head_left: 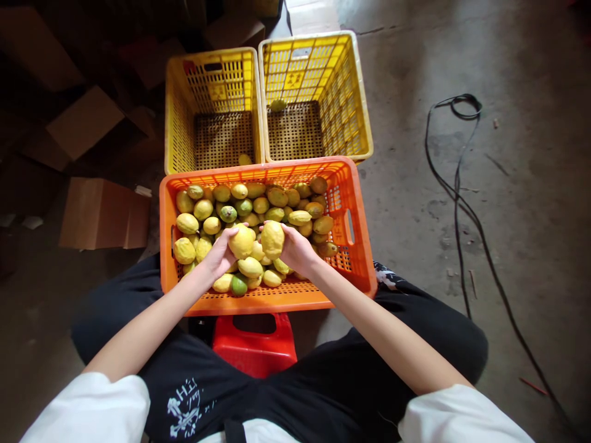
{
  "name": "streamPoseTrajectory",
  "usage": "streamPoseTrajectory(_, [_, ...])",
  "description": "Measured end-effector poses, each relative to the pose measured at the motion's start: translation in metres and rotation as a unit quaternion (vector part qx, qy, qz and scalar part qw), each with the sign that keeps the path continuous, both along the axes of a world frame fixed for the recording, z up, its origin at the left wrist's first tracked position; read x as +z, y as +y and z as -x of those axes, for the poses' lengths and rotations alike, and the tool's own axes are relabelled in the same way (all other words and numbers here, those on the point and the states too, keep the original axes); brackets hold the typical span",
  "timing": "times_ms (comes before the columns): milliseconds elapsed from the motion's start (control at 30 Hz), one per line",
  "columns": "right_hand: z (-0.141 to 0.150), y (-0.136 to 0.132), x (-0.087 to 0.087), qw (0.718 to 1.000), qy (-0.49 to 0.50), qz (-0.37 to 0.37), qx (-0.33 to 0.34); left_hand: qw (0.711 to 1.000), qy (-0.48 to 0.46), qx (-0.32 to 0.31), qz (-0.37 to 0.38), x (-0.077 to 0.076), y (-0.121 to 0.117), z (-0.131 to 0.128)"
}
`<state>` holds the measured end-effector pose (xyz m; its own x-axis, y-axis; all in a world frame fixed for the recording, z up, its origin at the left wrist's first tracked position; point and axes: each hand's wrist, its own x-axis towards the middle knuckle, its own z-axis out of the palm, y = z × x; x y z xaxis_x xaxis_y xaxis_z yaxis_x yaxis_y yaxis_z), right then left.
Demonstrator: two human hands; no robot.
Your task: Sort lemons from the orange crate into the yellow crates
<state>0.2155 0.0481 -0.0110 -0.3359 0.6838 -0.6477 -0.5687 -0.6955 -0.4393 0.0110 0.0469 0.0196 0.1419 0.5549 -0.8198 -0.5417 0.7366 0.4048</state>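
Observation:
My left hand is closed around a yellow lemon. A second lemon, also yellow and bumpy, is gripped in my right hand. Both lemons are held side by side, with a narrow gap between them, above an orange plastic crate. Lemons in the crate lie in a loose heap, mostly yellow, some greenish or brownish. Among them, a green lemon sits at the near side. My hands and the held fruit hide part of the heap.
Behind the orange crate stand a left yellow crate and a right yellow crate, each with one fruit visible inside. A red plastic stool is between my legs. Cardboard boxes lie left; a black cable runs across the floor at right.

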Motion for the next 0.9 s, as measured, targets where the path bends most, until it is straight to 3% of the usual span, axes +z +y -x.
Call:
streamPoseTrajectory(233, [-0.001, 0.001, 0.004, 1.000, -0.018, 0.022, -0.013, 0.998, -0.027, 0.026, 0.043, 0.009, 0.004, -0.007])
streamPoseTrajectory(433, [-0.003, 0.004, 0.004, 0.997, -0.045, 0.058, -0.021, 0.998, -0.008, 0.015, 0.053, 0.007, 0.003, -0.005])
streamPoseTrajectory(600, [-0.005, 0.001, 0.006, 0.998, -0.054, 0.016, -0.006, 0.999, 0.019, -0.021, 0.016, 0.000, -0.002, 0.000])
streamPoseTrajectory(767, [-0.004, -0.004, 0.010, 0.998, -0.050, -0.029, -0.006, 1.000, 0.009, -0.005, -0.003, -0.004, -0.003, 0.000])
streamPoseTrajectory(900, [-0.005, -0.004, 0.013, 0.999, -0.041, -0.023, 0.003, 1.000, 0.015, 0.007, 0.015, -0.003, 0.000, 0.000])
